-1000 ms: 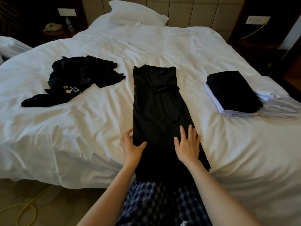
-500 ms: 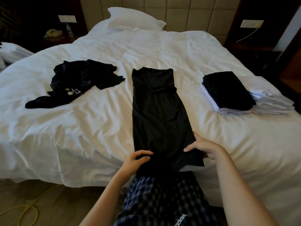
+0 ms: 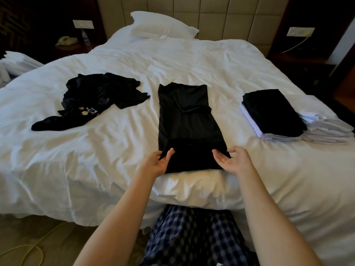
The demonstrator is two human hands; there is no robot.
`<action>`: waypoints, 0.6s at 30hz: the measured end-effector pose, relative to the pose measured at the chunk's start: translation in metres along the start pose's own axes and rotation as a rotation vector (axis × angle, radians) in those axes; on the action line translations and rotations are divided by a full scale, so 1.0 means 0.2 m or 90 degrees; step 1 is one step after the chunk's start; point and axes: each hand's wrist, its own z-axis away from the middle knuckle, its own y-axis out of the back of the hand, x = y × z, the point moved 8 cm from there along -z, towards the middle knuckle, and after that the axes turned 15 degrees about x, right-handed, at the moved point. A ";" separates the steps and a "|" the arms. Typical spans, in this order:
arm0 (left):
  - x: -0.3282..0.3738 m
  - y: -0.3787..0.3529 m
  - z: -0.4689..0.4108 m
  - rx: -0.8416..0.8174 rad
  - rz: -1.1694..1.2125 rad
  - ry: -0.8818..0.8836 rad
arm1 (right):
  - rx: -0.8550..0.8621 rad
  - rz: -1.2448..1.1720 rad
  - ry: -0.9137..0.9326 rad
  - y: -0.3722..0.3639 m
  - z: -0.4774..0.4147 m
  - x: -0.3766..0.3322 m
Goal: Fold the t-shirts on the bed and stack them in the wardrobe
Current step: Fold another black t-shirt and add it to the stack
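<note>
white rumpled bed [image 3: 211, 64], padded headboard behind. black t-shirt [image 3: 184, 120] lies mid-bed as a long strip, its near end turned up over itself, close to the mattress edge. risk: the cloth looks slick and the duvet soft, so the flap may slide askew or fall open if released unevenly. left hand [image 3: 157, 162] palm-up, fingers loose, tips touching the flap's left corner. right hand [image 3: 234, 160] palm-up, loosely spread beside the right corner, gripping nothing. folded stack [image 3: 272, 112] well to the right.

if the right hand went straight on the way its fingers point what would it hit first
The black t-shirt: the right hand points left at its folded-up lower part, fingertips about at its edge; depth is unclear.
</note>
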 end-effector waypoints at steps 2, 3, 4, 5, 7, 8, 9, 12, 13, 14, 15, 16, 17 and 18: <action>0.01 -0.01 -0.02 0.004 -0.004 0.004 | -0.008 0.071 0.016 -0.02 0.00 0.00; 0.02 -0.02 -0.03 0.005 -0.021 0.001 | 0.008 0.174 0.057 -0.02 -0.01 -0.01; 0.03 -0.02 -0.03 0.001 -0.058 -0.009 | 0.037 0.289 0.103 -0.02 -0.01 -0.02; 0.03 -0.03 -0.02 0.001 -0.126 -0.028 | 0.090 0.410 0.166 0.00 -0.03 -0.05; 0.05 -0.03 -0.03 0.043 -0.370 -0.119 | 0.221 0.652 0.338 0.04 -0.07 -0.16; 0.08 -0.02 -0.04 0.083 -0.508 -0.196 | 0.273 0.755 0.416 0.04 -0.06 -0.21; 0.13 -0.01 -0.05 0.127 -0.635 -0.294 | 0.297 0.812 0.474 0.02 -0.05 -0.23; 0.25 -0.04 -0.06 0.201 -0.937 -0.549 | 0.246 0.812 0.583 -0.05 -0.07 -0.25; 0.26 -0.05 -0.07 0.214 -0.985 -0.595 | 0.216 0.793 0.593 -0.07 -0.08 -0.24; 0.28 -0.05 -0.07 0.228 -1.010 -0.625 | 0.198 0.776 0.593 -0.08 -0.09 -0.24; 0.28 -0.05 -0.08 0.242 -1.025 -0.639 | 0.203 0.776 0.580 -0.07 -0.11 -0.24; 0.29 -0.05 -0.08 0.253 -1.041 -0.644 | 0.224 0.795 0.572 -0.05 -0.12 -0.25; 0.28 -0.05 -0.09 0.261 -1.059 -0.647 | 0.253 0.827 0.564 -0.03 -0.12 -0.25; 0.28 -0.05 -0.09 0.267 -1.073 -0.652 | 0.276 0.856 0.568 -0.02 -0.13 -0.26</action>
